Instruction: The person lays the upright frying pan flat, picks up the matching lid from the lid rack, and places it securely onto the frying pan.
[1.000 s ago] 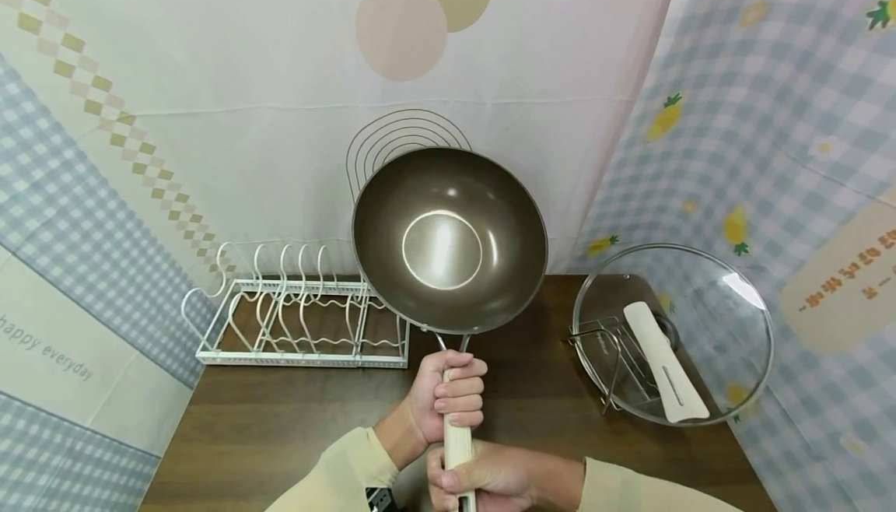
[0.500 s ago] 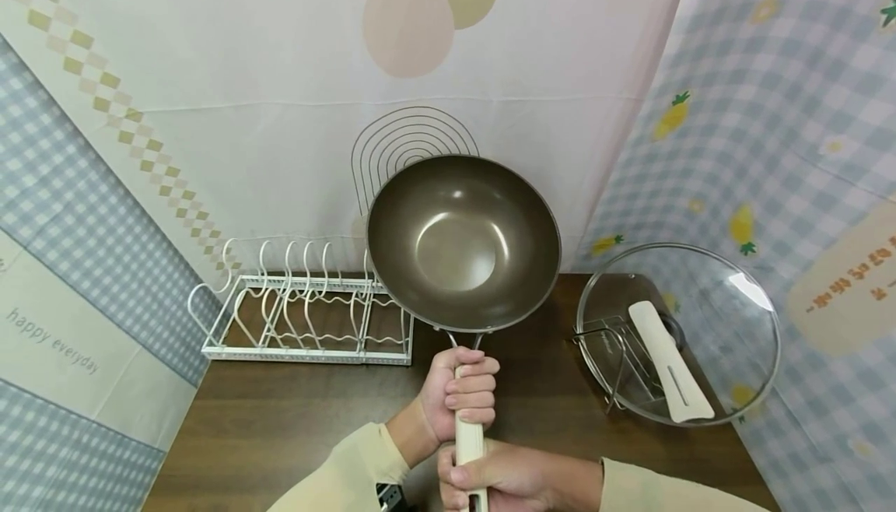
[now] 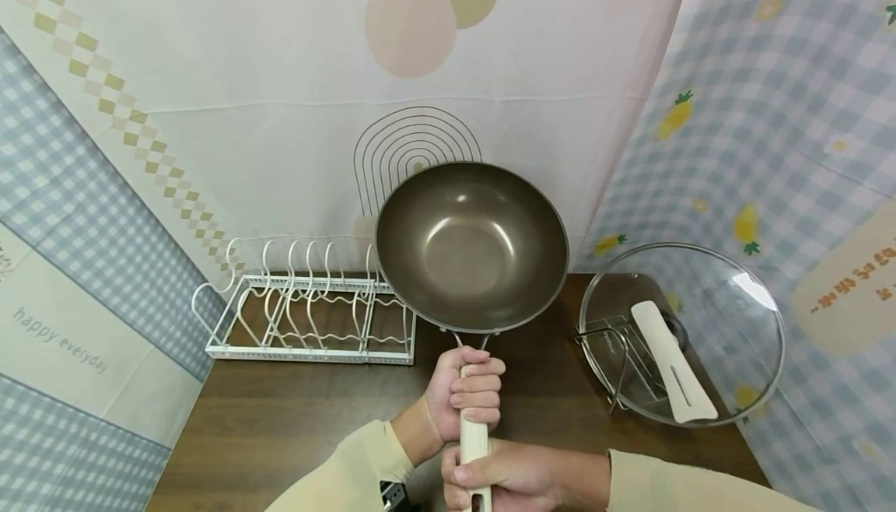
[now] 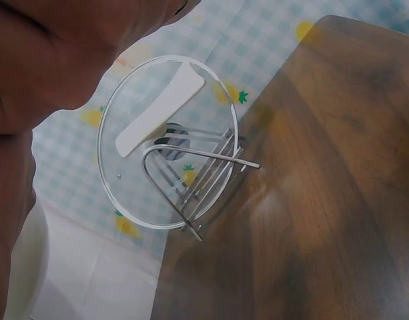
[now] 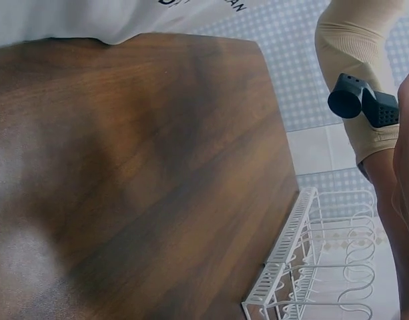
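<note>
A dark brown wok (image 3: 470, 247) with a cream handle (image 3: 474, 440) is held up, its inside facing me and its rim tilted up at the far side. My left hand (image 3: 463, 391) grips the handle close to the pan, fingers curled round it. Lower down, my right hand (image 3: 498, 477) grips the handle near its end, thumb lying across the top. In the left wrist view the left hand (image 4: 51, 60) fills the upper left corner, and a pale curved edge of the wok (image 4: 29, 267) shows below it. Only a sliver of hand (image 5: 407, 153) shows in the right wrist view.
A white wire rack (image 3: 308, 356) with upright loops stands left of the wok, which overlaps its right end in the head view. At the right, a glass lid (image 3: 752, 341) with a cream handle (image 3: 672, 364) leans in a metal wire stand (image 3: 619, 364) on the wooden table (image 3: 294, 426).
The wok, with both hands on its handle, has shifted slightly right and lower in the head view. Both grips stay the same. The head view has also moved a little.
</note>
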A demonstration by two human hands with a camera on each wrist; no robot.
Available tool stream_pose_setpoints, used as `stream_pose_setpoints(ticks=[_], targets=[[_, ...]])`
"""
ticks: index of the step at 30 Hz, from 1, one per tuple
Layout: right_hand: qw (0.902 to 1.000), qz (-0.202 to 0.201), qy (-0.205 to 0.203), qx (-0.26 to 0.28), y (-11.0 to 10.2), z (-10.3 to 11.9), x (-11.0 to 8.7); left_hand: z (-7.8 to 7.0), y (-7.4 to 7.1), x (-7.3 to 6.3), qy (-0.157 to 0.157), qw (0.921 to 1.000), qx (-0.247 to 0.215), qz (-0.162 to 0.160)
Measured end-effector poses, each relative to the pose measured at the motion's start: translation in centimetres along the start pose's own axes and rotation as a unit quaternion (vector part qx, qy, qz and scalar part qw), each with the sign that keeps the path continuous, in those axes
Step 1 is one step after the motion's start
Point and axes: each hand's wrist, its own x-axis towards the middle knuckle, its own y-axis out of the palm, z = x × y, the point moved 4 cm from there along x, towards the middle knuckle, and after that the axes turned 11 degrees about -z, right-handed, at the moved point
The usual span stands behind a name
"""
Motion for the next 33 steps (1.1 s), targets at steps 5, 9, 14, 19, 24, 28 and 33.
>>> stream_pose_setpoints(ticks=[5,9,14,19,24,28,33], targets=[[0.9999,-0.002,0.001,-0.016,0.1,0.1,-0.1,0.1,0.1,0.1,-0.008,1.0,0.004,0.003],[0.9997,-0.003,0.003,-0.023,0.3,0.2,-0.1,0.2,0.4,0.1,-0.014,0.9999,0.0,0.007],[0.9999,-0.007,0.002,-0.015,0.6,0.5,-0.1,0.3,0.6,0.3,-0.024,0.9995,-0.014,0.014],[1.0,-0.005,-0.001,-0.001,0.8,0.7,-0.2,0.4,0.7,0.4,-0.028,0.9988,-0.037,0.014],[1.0,-0.004,0.004,0.005,1.0,0.7,-0.4,0.6,0.7,0.6,-0.039,0.9979,-0.05,0.013],[1.0,-0.001,0.003,0.007,1.2,0.9,-0.5,0.7,0.8,0.6,-0.043,0.9979,-0.046,0.016],[0.9999,0.0,0.0,0.013,1.3,1.1,-0.5,0.6,0.9,0.7,-0.044,0.9975,-0.052,0.017]])
